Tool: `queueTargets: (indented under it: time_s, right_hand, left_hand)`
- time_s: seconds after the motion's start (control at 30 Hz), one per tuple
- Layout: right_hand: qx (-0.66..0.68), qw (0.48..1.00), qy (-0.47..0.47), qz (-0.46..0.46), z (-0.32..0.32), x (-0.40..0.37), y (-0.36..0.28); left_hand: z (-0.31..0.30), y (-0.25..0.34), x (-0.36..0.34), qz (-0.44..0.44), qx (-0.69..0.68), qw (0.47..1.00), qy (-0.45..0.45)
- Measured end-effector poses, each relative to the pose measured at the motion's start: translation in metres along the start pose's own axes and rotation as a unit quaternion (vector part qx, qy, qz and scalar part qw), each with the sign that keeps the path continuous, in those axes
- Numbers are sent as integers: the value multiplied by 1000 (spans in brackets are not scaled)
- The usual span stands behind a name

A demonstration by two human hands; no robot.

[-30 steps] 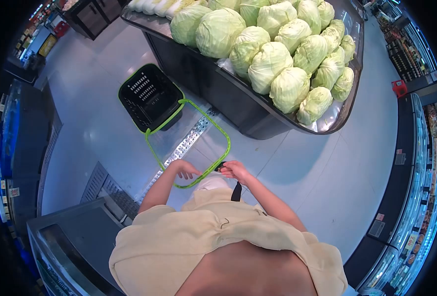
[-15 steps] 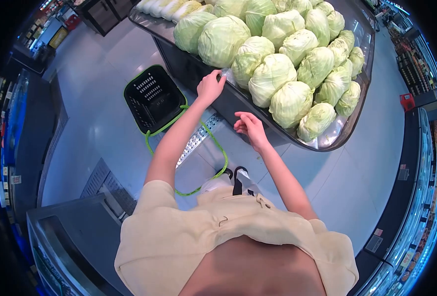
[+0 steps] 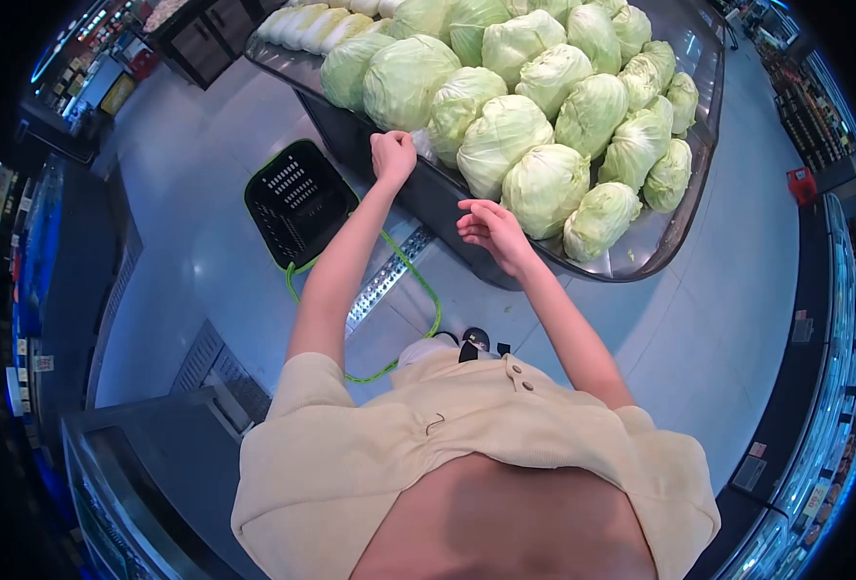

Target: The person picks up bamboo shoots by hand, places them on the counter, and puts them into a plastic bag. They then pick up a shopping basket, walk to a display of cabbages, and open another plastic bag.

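My left hand [image 3: 392,158] is closed at the near rim of the cabbage stand [image 3: 641,266]. A crumpled piece of clear plastic, seemingly a plastic bag [image 3: 424,146], shows at its fingers, partly hidden by the hand and the cabbages. My right hand [image 3: 493,232] hovers just outside the same rim, fingers loosely bent and apart, nothing in it. The closest cabbages to it are a round pale green cabbage [image 3: 546,191] and a smaller one [image 3: 602,221] at the stand's corner.
A black shopping basket [image 3: 299,203] with a green rim and long green handle [image 3: 436,300] is on the floor to the left. Napa cabbages [image 3: 317,27] lie at the stand's far left. A grey cabinet [image 3: 162,474] stands lower left, refrigerated shelves [image 3: 825,425] at right.
The view has shifted, so the stand and cabbages appear further left and higher. My left hand keeps to the rim by the plastic. My right hand has come nearer the stand's edge.
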State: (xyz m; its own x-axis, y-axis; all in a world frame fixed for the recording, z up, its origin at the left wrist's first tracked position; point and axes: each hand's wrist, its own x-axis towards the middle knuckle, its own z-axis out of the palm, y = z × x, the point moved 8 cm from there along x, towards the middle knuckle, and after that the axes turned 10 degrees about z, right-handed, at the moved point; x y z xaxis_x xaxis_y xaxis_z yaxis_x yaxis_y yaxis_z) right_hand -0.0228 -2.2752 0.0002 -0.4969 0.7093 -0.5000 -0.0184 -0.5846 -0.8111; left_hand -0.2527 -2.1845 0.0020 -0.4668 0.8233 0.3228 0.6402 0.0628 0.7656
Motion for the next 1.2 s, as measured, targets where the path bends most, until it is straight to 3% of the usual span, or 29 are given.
queueTargets:
  time_s: [0.13, 0.23, 0.3, 0.37, 0.43, 0.5, 0.6, 0.77, 0.83, 0.9, 0.93, 1.03, 1.13, 1.17, 1.2]
  right_hand:
    - [36, 999, -19, 1, 3, -4, -9]
    - [41, 999, -23, 4, 5, 3, -9]
    - [46, 999, -24, 4, 7, 6, -10]
    - [52, 998, -25, 9, 10, 7, -9]
    - [77, 996, -42, 25, 13, 7, -11]
    - [75, 996, -48, 24, 15, 9, -14]
    - [67, 996, -51, 33, 24, 18, -15]
    - [111, 988, -46, 97, 47, 37, -6]
    - [125, 984, -89, 92, 52, 56, -3]
    - [177, 971, -143, 79, 54, 87, 6]
    - [175, 973, -140, 50, 54, 92, 4]
    - [154, 978, -138, 23, 49, 98, 10]
    - [113, 992, -26, -49, 34, 59, 3]
    - [113, 992, -26, -51, 29, 49, 9]
    - [101, 993, 0, -68, 19, 39, 13]
  left_hand:
    - [-14, -11, -5, 85, -27, 996, 19]
    - [-14, -17, -9, 35, -63, 997, -21]
    - [-22, -2, -13, -14, -222, 975, -16]
    - [-33, 10, -19, -13, -255, 967, -22]
    - [-55, 25, -24, 79, -255, 962, 64]
    - [-63, 31, -40, 62, -250, 965, 40]
    - [-65, 36, -54, 111, -211, 971, -5]
    - [-47, 41, -101, 103, -275, 951, -92]
    - [-34, 51, -130, 152, -284, 936, -141]
    - [-32, 88, -168, 193, -279, 905, -256]
    - [-31, 89, -178, 191, -276, 908, -252]
    - [-16, 75, -200, 148, -260, 908, -293]
    - [-10, 39, -219, -49, -406, 871, -273]
    - [-14, 38, -225, -47, -406, 871, -274]
    - [-14, 29, -233, -110, -444, 849, -264]
